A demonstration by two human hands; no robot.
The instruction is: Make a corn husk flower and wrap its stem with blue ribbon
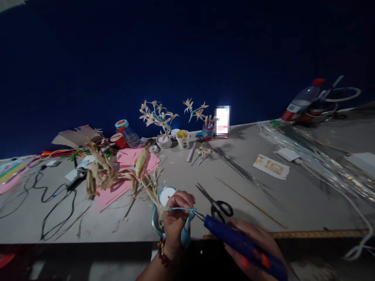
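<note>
My left hand (177, 214), with a beaded bracelet at the wrist, pinches a thin stem (182, 208) wrapped in light blue, level above the table's front edge. A pale husk flower (161, 212) shows at the stem's left end. My right hand (254, 246) is wrapped round a dark blue tool (234, 239) with a metal nozzle, whose tip is at the stem's right end. Beneath my left hand lies a roll of light blue ribbon (156, 212). Black scissors (218, 205) lie open just behind the tool.
Corn husks (99, 171) and pink paper (114, 195) lie at the left, near black cables. Husk flowers (158, 117), a paper cup (183, 140) and a pen holder (208, 132) stand at the back. Wires (246, 171), a stick (252, 201) and a bottle (303, 101) are rightward.
</note>
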